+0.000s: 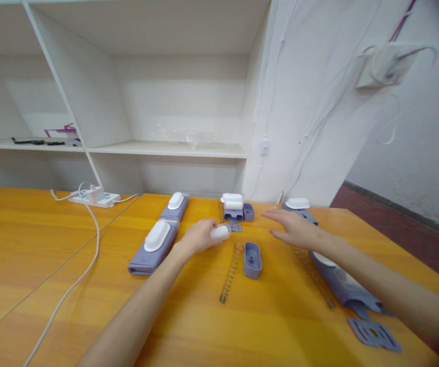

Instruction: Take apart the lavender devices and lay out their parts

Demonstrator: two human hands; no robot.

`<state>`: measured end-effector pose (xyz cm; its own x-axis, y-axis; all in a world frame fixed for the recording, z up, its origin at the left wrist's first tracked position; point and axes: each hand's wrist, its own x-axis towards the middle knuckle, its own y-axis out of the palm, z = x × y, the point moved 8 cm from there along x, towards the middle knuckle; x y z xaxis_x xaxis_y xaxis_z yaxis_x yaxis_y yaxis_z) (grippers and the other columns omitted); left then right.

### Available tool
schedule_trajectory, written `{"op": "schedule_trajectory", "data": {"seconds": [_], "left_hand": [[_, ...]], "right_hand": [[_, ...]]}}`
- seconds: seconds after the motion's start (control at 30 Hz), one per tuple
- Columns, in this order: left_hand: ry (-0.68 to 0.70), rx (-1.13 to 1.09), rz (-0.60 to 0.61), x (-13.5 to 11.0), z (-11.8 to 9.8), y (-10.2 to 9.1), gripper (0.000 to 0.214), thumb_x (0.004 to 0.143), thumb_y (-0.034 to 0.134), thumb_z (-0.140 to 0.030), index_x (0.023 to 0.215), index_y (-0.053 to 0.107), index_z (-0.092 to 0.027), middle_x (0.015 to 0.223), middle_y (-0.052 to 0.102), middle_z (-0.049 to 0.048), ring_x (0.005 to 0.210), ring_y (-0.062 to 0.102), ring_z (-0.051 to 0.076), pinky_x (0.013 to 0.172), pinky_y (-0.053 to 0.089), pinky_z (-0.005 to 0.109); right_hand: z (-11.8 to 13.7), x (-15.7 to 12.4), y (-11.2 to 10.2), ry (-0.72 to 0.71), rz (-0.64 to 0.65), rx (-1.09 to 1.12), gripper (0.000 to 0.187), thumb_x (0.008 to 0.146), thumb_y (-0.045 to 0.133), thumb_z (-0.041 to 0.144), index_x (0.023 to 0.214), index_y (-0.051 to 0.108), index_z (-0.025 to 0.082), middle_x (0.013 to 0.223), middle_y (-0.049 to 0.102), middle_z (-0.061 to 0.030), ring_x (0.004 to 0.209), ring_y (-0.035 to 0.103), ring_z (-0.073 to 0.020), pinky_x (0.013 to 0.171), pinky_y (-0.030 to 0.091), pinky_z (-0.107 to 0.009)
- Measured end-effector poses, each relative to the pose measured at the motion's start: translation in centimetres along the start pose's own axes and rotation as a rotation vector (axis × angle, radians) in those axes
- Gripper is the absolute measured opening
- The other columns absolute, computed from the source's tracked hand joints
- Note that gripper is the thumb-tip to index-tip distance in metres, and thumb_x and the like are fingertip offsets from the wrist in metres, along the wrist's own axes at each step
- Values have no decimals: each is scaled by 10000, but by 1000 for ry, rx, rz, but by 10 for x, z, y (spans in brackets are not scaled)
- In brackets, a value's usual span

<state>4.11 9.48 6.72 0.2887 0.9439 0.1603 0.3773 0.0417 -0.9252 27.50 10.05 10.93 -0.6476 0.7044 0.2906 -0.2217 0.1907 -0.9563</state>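
My left hand (200, 235) is closed around a white rounded plastic piece (220, 232), held above the table's middle. Open, with fingers apart, my right hand (290, 228) hovers over the table and holds nothing. Between and below the hands lie a metal coil spring (230, 272) and a purple oval cup (252, 260) with a small post inside. Behind them sits a purple housing with a white top (232, 201), beside a smaller purple cup (249, 212). A second coil spring (314, 278) lies under my right forearm, next to a long purple housing (345, 285) partly hidden by the arm.
Two purple housings with white oval caps (157, 235) lie left of my left hand. A flat purple cut-out plate (374, 334) rests near the right front. A power strip (95, 197) with a white cable is at the back left, before white shelves (169, 148).
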Motion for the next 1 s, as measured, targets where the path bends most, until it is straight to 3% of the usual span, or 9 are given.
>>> {"op": "schedule_trajectory", "data": {"seconds": [0.17,0.3,0.4,0.53,0.6,0.63,0.73,0.83,1.0], "left_hand": [[224,-306,-120,-7,-40,-29,388,659,683,-366,985,556,-200,839,621,-12,716,569,140,635,421,225],[265,-469,-179,-11,-51,-43,449,679,684,-395,1041,513,-193,869,610,-7,719,561,118,659,438,219],[230,-491,-205,-10,-47,-44,496,701,660,-450,1092,492,-195,948,603,21,776,567,129,692,448,234],[180,-418,-164,-8,-41,-36,444,767,569,-492,1095,509,-198,927,616,29,776,571,136,694,442,242],[158,-363,-91,-7,-38,-27,425,777,536,-518,1056,536,-197,869,629,21,744,576,137,669,434,237],[146,-323,-39,-6,-36,-21,427,769,531,-540,1021,555,-195,835,634,18,721,577,140,647,427,235],[103,-163,150,-8,-31,1,458,712,535,-614,853,613,-185,731,638,18,650,571,152,561,391,234],[58,-9,329,-14,-24,20,490,651,550,-656,728,635,-179,689,639,27,604,561,158,509,354,237],[-5,88,477,-21,-18,34,503,584,577,-667,699,640,-182,713,650,30,574,549,154,477,347,239]], "right_hand": [[92,27,-3,-170,-38,165,560,758,611,247,1296,459,225,1345,444,-107,1205,438,-250,988,383,-406],[95,37,-7,-191,-61,198,398,801,557,203,1198,551,225,1171,564,-92,1061,533,-205,909,435,-348],[56,35,-9,-108,-47,132,390,800,555,199,1189,558,227,1144,581,-75,1023,555,-193,894,435,-319],[-35,15,-12,87,-31,-71,418,789,501,129,1194,562,216,1200,568,-75,1063,551,-203,919,417,-304],[-83,1,-15,179,-15,-121,403,758,525,113,1151,599,158,1157,595,-119,1042,568,-247,910,424,-343],[-110,-8,-13,275,39,-195,409,738,548,113,1136,611,189,1162,601,-93,1037,575,-240,904,427,-329],[-162,-30,-10,394,88,-249,405,668,601,70,1059,660,156,1089,642,-128,1008,593,-281,875,437,-351],[-187,-44,-5,454,105,-264,398,678,596,73,1065,662,140,1049,659,-153,980,607,-277,852,430,-339],[-191,-47,3,477,64,-290,385,717,528,58,1062,669,151,1031,669,-147,954,615,-240,794,423,-299]]}}
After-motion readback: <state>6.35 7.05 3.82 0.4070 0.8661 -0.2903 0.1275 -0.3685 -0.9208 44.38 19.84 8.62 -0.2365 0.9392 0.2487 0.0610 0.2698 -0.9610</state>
